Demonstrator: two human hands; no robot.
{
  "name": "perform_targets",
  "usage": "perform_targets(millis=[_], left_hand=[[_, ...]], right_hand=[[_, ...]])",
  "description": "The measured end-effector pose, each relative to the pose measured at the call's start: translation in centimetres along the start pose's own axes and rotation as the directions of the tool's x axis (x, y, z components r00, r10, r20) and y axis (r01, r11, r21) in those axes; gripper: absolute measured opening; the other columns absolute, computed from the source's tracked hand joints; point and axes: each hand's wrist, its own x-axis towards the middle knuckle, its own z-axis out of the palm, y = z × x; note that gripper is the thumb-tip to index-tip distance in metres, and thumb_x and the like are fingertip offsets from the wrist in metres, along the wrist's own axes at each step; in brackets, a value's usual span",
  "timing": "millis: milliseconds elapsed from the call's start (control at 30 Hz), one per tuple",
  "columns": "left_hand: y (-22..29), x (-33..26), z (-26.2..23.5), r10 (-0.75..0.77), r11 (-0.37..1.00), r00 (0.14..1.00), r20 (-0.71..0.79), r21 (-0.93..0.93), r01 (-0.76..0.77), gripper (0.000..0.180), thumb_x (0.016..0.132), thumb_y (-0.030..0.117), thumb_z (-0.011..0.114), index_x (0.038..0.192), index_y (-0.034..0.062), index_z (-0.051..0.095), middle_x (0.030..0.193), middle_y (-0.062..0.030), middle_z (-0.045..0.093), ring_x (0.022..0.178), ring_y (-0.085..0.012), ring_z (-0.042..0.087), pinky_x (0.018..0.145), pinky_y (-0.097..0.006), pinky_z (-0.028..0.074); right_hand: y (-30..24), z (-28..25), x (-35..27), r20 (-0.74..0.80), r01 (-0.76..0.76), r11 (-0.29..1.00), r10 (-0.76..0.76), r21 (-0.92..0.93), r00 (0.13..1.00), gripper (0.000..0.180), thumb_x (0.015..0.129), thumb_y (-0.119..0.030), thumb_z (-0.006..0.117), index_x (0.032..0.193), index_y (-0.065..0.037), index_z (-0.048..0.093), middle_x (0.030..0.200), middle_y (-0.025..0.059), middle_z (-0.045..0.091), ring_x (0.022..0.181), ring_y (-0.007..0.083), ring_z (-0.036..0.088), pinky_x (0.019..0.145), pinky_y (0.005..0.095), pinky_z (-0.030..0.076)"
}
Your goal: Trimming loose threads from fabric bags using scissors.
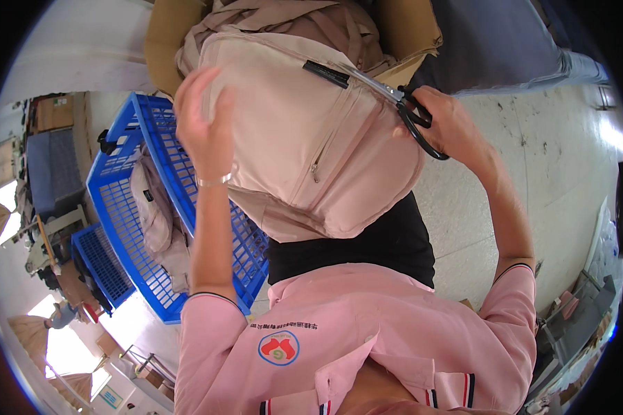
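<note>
A pale pink backpack (277, 104) lies in front of my body, its lower end towards my waist. It has zippers and a small black label (326, 74) near its top. My right hand (444, 123) is closed around the handles of black-handled scissors (415, 114); a fingertip reaches the backpack's right side. The metal blades lie over the bag and point towards the label. At the bag's left edge, my left hand (206, 128) is raised and blurred, thumb and fingers apart, with nothing visible in it. Whether it touches the bag is unclear.
Beyond the backpack stands an open cardboard box (417, 31) filled with similar pinkish fabric (270, 15). To the left is a blue plastic basket (133, 207) with another pale bag (152, 200) inside. A smaller blue crate (104, 266) stands farther left. Dark blue fabric (491, 45) is at the far right.
</note>
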Motion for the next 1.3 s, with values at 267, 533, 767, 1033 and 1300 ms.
perform_targets(millis=[267, 533, 767, 1033, 1300], left_hand=[[-3.1, -21.1, -5.8, -0.84, 0.522, 0.54, -0.062, -0.369, 0.769, 0.034, 0.092, 0.012, 0.067, 0.12, -0.0024, 0.054, 0.111, -0.0071, 0.061, 0.096, -0.013, 0.058, 0.084, -0.024, 0.047], [-2.2, -23.2, -5.5, -0.864, 0.408, 0.497, 0.085, -0.461, 0.788, 0.032, 0.09, 0.006, 0.069, 0.117, -0.0028, 0.056, 0.101, -0.0058, 0.063, 0.089, -0.0102, 0.058, 0.078, -0.023, 0.048], [-0.3, -23.3, -5.2, -0.779, 0.599, 0.627, -0.012, -0.307, 0.739, 0.028, 0.088, 0.002, 0.07, 0.114, -0.0021, 0.059, 0.096, -0.0054, 0.064, 0.079, -0.0094, 0.061, 0.072, -0.022, 0.051], [2.0, -22.9, -3.5, -0.823, 0.29, 0.467, 0.322, -0.469, 0.834, 0.025, 0.092, 0.0, 0.063, 0.116, -0.0028, 0.058, 0.102, -0.0076, 0.064, 0.09, -0.0157, 0.066, 0.078, -0.027, 0.056], [4.3, -23.4, -3.5, -0.837, 0.273, 0.47, 0.281, -0.529, 0.803, 0.049, 0.093, 0.003, 0.061, 0.138, -0.0059, 0.043, 0.133, -0.0172, 0.052, 0.122, -0.0268, 0.055, 0.102, -0.037, 0.046]], right_hand=[[-2.1, -0.8, 2.9, -0.018, 0.132, 0.978, -0.137, -0.159, 0.99, 0.062, 0.078, -0.058, 0.072, 0.082, 0.001, 0.055, 0.078, 0.0173, 0.061, 0.072, 0.0388, 0.061, 0.064, 0.0436, 0.049], [-2.6, -0.4, 4.3, 0.117, 0.067, 0.994, -0.057, -0.082, 0.991, 0.061, 0.077, -0.056, 0.075, 0.081, 0.0, 0.052, 0.068, 0.016, 0.052, 0.062, 0.0335, 0.053, 0.059, 0.0409, 0.043], [-3.5, -0.9, 3.8, -0.004, 0.109, 0.979, -0.112, -0.175, 0.994, 0.063, 0.08, -0.059, 0.071, 0.077, 0.001, 0.053, 0.072, 0.0197, 0.058, 0.07, 0.0394, 0.059, 0.062, 0.0437, 0.045], [-3.8, -0.8, 4.0, 0.112, 0.032, 0.992, -0.018, -0.118, 0.994, 0.062, 0.077, -0.057, 0.075, 0.075, 0.0, 0.053, 0.067, 0.0162, 0.055, 0.062, 0.0351, 0.054, 0.059, 0.0412, 0.043], [-3.1, 0.6, 3.4, 0.061, 0.014, 1.0, -0.015, 0.011, 0.998, 0.055, 0.077, -0.045, 0.08, 0.079, 0.003, 0.053, 0.066, 0.0173, 0.049, 0.059, 0.0287, 0.045, 0.058, 0.0369, 0.042]])
